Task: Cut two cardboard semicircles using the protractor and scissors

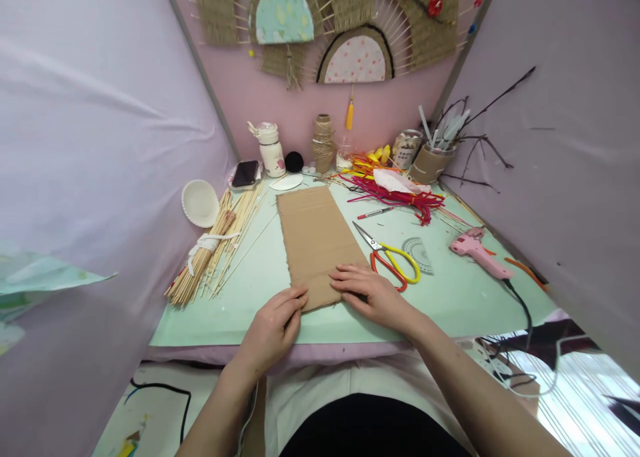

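Observation:
A long brown piece of cardboard (320, 234) lies on the green tabletop, its short near end towards me. My left hand (273, 324) is closed at its near left corner, fingertips on the top face and thumb by the edge. Across the near right part, my right hand (370, 297) rests with its fingers stretched out on the surface. Just beyond that hand lie scissors (387, 254) with one red and one yellow handle, blades apart. A clear protractor (419, 256) is to their right, and a red-capped pen (375, 213) is farther back.
Bundled thin sticks (200, 270) and a white paper bowl (200, 203) are at left. Along the back stand a phone (246, 174), a bottle (271, 152) and a twine spool (323, 144). Red strips (395, 194) and a corded pink glue gun (480, 254) occupy the right.

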A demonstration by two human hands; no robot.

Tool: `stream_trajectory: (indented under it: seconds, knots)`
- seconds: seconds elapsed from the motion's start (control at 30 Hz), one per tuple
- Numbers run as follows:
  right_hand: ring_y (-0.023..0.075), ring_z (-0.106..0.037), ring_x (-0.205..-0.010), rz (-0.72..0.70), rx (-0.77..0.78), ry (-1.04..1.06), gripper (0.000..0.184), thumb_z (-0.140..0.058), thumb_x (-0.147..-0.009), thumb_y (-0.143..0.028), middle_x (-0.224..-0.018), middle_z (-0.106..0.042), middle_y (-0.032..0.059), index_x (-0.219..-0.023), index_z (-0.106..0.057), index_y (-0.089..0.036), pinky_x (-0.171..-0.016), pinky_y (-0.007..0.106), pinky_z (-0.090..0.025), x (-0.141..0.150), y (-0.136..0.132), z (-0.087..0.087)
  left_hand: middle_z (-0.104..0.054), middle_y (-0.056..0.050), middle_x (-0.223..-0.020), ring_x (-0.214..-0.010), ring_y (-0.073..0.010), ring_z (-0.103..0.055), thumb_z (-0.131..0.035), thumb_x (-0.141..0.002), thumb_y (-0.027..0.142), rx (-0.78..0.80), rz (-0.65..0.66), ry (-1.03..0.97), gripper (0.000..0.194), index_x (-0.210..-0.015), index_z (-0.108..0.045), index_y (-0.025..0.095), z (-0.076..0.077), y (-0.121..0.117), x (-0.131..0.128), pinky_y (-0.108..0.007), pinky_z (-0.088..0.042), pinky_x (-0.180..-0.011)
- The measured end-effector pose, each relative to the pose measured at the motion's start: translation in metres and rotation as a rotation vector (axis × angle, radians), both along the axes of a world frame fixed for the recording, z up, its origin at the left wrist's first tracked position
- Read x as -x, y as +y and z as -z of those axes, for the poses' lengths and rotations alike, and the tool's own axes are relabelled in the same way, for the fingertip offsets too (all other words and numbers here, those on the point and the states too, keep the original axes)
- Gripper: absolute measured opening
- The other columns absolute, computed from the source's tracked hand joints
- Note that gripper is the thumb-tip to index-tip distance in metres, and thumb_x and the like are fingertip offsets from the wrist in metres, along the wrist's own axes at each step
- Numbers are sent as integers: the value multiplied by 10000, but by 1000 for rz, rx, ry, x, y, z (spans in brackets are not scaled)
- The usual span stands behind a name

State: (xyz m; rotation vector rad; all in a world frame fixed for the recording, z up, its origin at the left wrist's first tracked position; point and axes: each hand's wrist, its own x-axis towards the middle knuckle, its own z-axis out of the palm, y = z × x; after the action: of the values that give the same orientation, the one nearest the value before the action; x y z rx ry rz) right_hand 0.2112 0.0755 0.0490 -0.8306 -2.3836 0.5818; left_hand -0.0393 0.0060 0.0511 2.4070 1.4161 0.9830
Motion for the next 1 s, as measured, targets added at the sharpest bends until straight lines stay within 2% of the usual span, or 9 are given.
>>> stream_trajectory:
  seconds: [0.23, 0.37, 0.5, 0.63, 1.0]
  knots:
    - [227, -535, -1264, -13, 5, 15, 307, -532, -911, -169, -1256, -663, 24, -1168, -673, -259, -1073, 471, -434, 0, 0, 1, -685, -94, -1183, -1102, -185, -639, -443, -879, 91, 74, 38, -28, 321, -1076, -682, 176, 0, 3, 9, -369, -540, -957]
    - [246, -533, -1265, -8, 10, 9, 306, -531, -914, -179, -1274, -651, 30, -1173, -673, -260, -1054, 491, -447, 0, 1, 2, -668, -104, -1214, -1127, -193, -623, -497, -861, 106, 90, 59, -40, 313, -1114, -668, 173, -2, 2, 9, -378, -524, -982]
    - [245, -532, -1266, -7, 14, -4, 300, -524, -917, -181, -1282, -646, 34, -1165, -675, -254, -1061, 496, -436, 0, 0, 1, -668, -116, -1208, -1122, -199, -623, -575, -831, 124, 55, 59, -45, 289, -1104, -664, 155, 1, 1, 7, -371, -522, -986]
    - [238, -523, -1277, -9, 9, -10, 309, -521, -916, -178, -1293, -638, 29, -1178, -665, -260, -1078, 496, -415, 0, 0, 2, -681, -112, -1185, -1103, -187, -633, -563, -845, 110, 14, 52, -52, 273, -1092, -666, 160, 5, 1, 6, -360, -528, -977]
    - [231, -516, -1282, -16, -1, -21, 312, -518, -919, -179, -1293, -639, 24, -1185, -659, -262, -1081, 488, -408, -1, 1, 6, -681, -110, -1190, -1110, -190, -631, -563, -856, 120, 33, 51, -51, 262, -1093, -669, 160, 4, 1, 6, -365, -528, -976]
